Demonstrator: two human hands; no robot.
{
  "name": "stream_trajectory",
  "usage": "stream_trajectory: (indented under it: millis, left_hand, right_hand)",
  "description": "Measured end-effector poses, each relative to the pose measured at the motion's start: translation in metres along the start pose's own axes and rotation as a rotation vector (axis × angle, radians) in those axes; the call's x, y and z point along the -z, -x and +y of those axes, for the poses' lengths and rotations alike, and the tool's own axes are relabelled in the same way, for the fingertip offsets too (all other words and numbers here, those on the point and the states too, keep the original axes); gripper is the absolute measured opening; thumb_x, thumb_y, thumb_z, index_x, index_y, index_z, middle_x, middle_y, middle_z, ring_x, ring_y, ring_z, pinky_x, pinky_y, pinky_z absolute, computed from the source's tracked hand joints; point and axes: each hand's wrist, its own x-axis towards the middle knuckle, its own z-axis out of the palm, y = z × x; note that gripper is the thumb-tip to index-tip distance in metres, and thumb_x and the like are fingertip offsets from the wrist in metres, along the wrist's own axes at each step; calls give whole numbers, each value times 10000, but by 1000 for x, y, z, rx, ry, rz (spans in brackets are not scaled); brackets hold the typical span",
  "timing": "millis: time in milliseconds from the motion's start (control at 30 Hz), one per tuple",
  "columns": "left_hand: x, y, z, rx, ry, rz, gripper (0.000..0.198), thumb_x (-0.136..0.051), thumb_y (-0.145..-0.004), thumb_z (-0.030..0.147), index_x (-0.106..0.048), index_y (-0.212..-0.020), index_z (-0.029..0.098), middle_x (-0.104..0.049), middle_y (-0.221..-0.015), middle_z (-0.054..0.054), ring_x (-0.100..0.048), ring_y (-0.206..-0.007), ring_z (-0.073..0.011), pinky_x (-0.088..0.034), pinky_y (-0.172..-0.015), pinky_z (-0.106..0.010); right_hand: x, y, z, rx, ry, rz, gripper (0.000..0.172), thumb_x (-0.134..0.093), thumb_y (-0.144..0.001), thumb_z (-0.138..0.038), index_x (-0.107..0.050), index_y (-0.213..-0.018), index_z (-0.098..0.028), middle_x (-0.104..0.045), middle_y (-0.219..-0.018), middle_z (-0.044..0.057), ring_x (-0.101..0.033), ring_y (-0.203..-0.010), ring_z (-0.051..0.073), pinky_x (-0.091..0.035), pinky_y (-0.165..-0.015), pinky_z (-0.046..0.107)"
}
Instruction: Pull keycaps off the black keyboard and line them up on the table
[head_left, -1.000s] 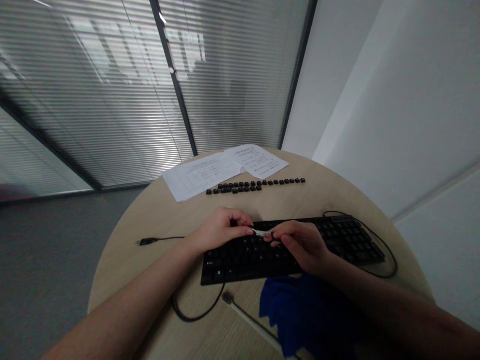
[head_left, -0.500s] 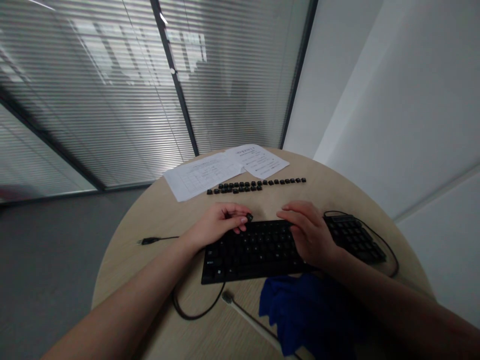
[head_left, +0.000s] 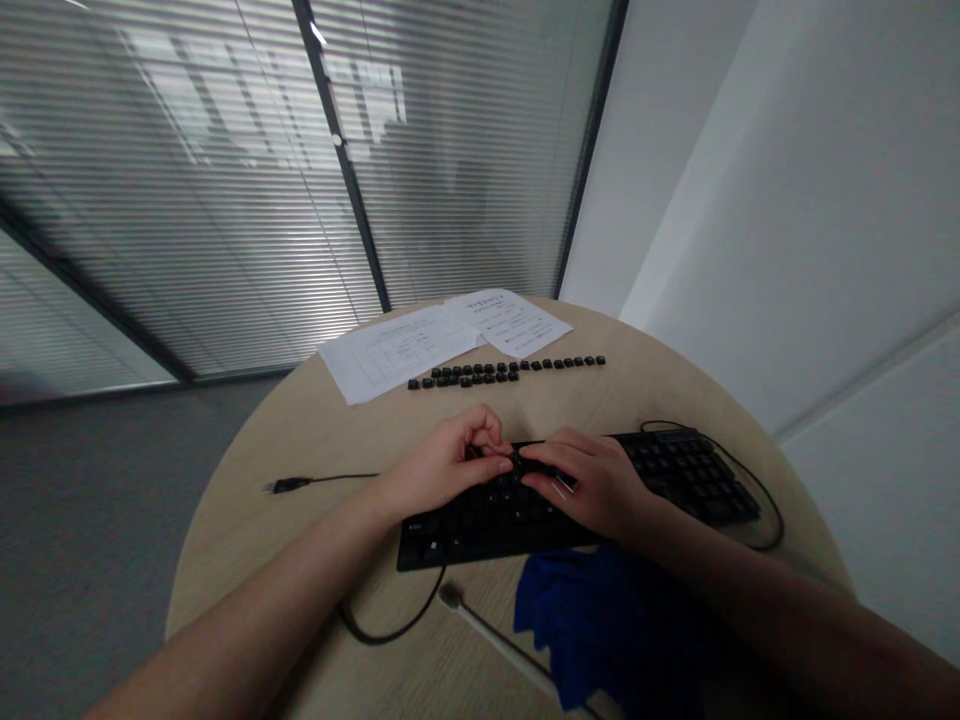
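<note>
A black keyboard (head_left: pixel 480 540) lies on the round wooden table (head_left: pixel 300 440). Over its upper left part, my left hand (head_left: pixel 457 462) has its fingers closed, thumb tip against a small dark keycap (head_left: pixel 516 460). My right hand (head_left: pixel 592 478) rests above the middle of the keyboard, its fingertips meeting the left ones at the keycap. Something thin and shiny shows beneath the right fingers. Beyond the hands, black keycaps (head_left: pixel 489 378) stand in two rows.
Printed sheets (head_left: pixel 397 350) lie at the table's far side. A cable plug (head_left: pixel 289 485) is on the left. Near the front are a brush (head_left: pixel 495 635) and a blue cloth (head_left: pixel 592 630). Blinds and a white wall stand behind.
My right hand has moved left and down to meet my left hand, its fingers closing at the keycap. The left hand has shifted slightly, still with the keycap. The view has shifted a little.
</note>
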Motion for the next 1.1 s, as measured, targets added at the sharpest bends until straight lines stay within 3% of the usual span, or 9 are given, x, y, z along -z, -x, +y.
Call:
stream_trajectory:
  millis: [167,333,467,600,800,1100]
  left_hand:
    - [-5,1,5,-18,-53,-17,203,-660,-877,280,-474,-900,205,-693,-884,-1,-653,-826,-143,-493,-753,-293]
    - [2,1,7,-51,-222,-17,157,-612,-919,318,-552,-994,193,-714,-891,-24,-678,-835,-169,-518,-768,-317]
    - [18,0,0,-93,-618,87,210,-580,-942,304,-643,-1103,187,-737,-940,-51,-681,-840,-191,-517,-792,-344]
    - [30,-3,-15,-131,-927,-4,208,-590,-940,336,-721,-1025,198,-737,-993,-71,-677,-913,-230,-509,-850,-371]
    - [30,-6,-23,-152,-928,-77,275,-588,-943,337,-731,-1104,167,-725,-1087,-100,-669,-1019,-253,-507,-945,-389]
    - [34,-7,-32,-173,-865,-95,252,-568,-946,285,-740,-1102,185,-733,-1052,-77,-672,-996,-236,-511,-934,-381]
  right_hand:
    - [-4,2,0,-7,-29,-21,199,-627,-983,-348,-725,-1097,-218,-761,-894,46,-701,-770,157,-510,-677,257]
    - [3,1,7,-63,-5,-90,173,-657,-960,-362,-732,-997,-211,-748,-887,50,-694,-785,177,-514,-714,281]
    - [14,-12,38,-273,89,-259,145,-701,-918,-325,-742,-972,-197,-743,-899,56,-687,-828,203,-497,-758,309]
    - [7,-34,88,-426,141,-415,158,-698,-908,-323,-757,-946,-181,-752,-875,61,-670,-792,198,-469,-731,299]
    - [-25,-68,140,-460,184,-502,193,-695,-902,-338,-781,-975,-182,-776,-933,80,-679,-804,210,-453,-694,290]
    - [-48,-85,157,-416,180,-529,184,-686,-914,-313,-788,-1010,-195,-787,-953,80,-690,-834,212,-471,-734,292]
